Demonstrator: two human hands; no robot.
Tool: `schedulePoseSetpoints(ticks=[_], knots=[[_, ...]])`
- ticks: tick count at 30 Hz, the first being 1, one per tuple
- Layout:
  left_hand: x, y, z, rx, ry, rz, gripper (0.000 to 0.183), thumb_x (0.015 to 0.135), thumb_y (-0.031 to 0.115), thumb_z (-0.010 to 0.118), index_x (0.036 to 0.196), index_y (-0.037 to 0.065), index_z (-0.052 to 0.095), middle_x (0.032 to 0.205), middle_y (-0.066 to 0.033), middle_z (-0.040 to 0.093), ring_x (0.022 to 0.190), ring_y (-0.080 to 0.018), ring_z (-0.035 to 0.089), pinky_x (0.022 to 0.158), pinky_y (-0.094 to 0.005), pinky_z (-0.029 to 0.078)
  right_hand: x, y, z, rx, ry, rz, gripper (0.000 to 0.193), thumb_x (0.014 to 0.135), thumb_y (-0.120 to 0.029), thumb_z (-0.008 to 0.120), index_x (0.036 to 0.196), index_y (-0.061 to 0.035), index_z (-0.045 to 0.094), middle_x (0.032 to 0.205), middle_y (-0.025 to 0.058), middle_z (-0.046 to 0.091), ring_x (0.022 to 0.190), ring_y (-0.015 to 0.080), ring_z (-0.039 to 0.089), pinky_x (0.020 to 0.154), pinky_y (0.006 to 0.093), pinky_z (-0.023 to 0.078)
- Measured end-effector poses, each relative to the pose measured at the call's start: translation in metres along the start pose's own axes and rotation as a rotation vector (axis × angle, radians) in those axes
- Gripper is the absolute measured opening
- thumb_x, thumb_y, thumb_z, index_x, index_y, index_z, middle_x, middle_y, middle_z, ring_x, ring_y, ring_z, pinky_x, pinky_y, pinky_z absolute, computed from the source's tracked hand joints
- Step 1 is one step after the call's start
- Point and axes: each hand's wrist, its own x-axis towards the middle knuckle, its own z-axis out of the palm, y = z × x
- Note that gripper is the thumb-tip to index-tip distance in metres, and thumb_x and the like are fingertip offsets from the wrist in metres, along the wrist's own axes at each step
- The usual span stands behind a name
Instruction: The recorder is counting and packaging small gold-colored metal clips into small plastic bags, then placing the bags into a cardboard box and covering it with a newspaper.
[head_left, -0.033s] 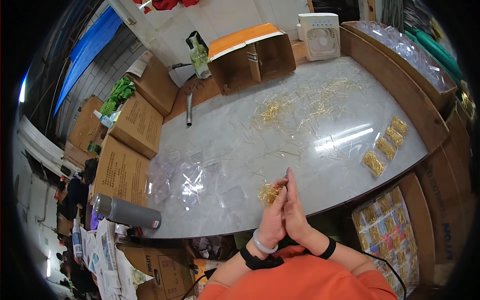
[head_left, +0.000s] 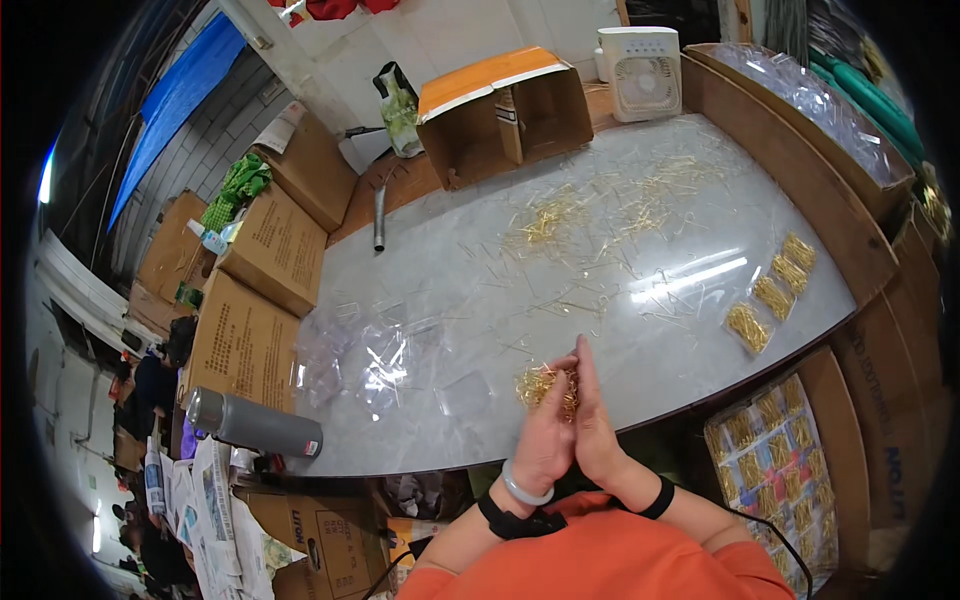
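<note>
A bunch of gold wire hooks (head_left: 535,384) sits between my hands at the front edge of the table. My left hand (head_left: 545,442) is curled round it, with a tangle of hooks sticking out on its left side. My right hand (head_left: 597,437) stands upright, its fingers straight and flat, the palm facing the left hand and the bunch. Some gold shows between the two hands; the rest is hidden by the fingers. Beyond them, loose gold hooks (head_left: 550,222) lie in a scattered pile. A clear plastic bag (head_left: 465,394) lies flat left of my left hand.
Several packed bundles of gold hooks (head_left: 747,326) line the right edge. Clear bags (head_left: 380,372) lie at left, beside a grey bottle (head_left: 262,425). An open cardboard box (head_left: 462,150) and a white fan (head_left: 642,80) stand at the back. A carton of bagged hooks (head_left: 770,460) sits lower right.
My palms have drawn slightly apart at the fingers, so more of the gold hooks shows between them. The things on the table have not moved.
</note>
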Motion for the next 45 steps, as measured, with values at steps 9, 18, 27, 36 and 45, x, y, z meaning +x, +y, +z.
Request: schedulePoseSetpoints(ticks=[9,18,27,36,45], knots=[[0.012,0.006,-0.009,-0.174,-0.078,0.107,0.032,0.108,0.024,0.043,0.131,0.003,0.05,0.138,-0.0157,0.052,0.137,-0.0315,0.044,0.117,-0.0424,0.037,0.001,-0.002,-0.001,0.261,0.146,-0.046,0.079,0.105,-0.056,0.027,0.154,0.0044,0.015,0.163,0.02,0.015,0.151,0.0332,0.018,0.122,0.0422,0.018],[0.011,0.024,-0.022,-0.458,-0.155,-0.03,0.032,0.106,0.029,0.047,0.117,0.003,0.062,0.135,-0.0194,0.057,0.137,-0.0388,0.043,0.114,-0.0518,0.038,0.008,-0.007,-0.022,-0.468,0.151,-0.101,0.022,0.088,-0.009,0.069,0.11,-0.0059,0.067,0.107,0.0119,0.059,0.093,0.0263,0.059,0.082,0.0355,0.049],[0.003,0.035,-0.03,-0.385,-0.121,-0.024,0.027,0.104,0.029,0.05,0.116,0.008,0.064,0.132,-0.0159,0.059,0.135,-0.0352,0.045,0.116,-0.0522,0.033,0.004,-0.028,-0.031,-0.772,0.039,-0.225,0.013,0.082,-0.007,0.073,0.095,-0.0084,0.069,0.085,0.008,0.062,0.081,0.0296,0.059,0.071,0.0387,0.049],[-0.003,0.014,-0.03,-0.27,-0.079,-0.063,0.026,0.105,0.026,0.05,0.118,0.006,0.061,0.131,-0.0168,0.059,0.132,-0.0357,0.049,0.111,-0.0486,0.043,0.001,-0.027,-0.013,-0.487,0.003,-0.083,0.02,0.083,-0.006,0.074,0.101,-0.0041,0.066,0.09,0.0116,0.068,0.083,0.0307,0.065,0.073,0.037,0.053],[-0.003,0.028,-0.029,-0.374,-0.085,0.037,0.029,0.104,0.03,0.05,0.119,0.008,0.061,0.134,-0.0165,0.058,0.133,-0.037,0.048,0.112,-0.0543,0.04,-0.016,-0.018,-0.021,-0.15,0.162,0.168,0.024,0.091,-0.003,0.069,0.114,-0.0031,0.062,0.087,0.0071,0.07,0.08,0.0105,0.066,0.072,0.0275,0.053]])
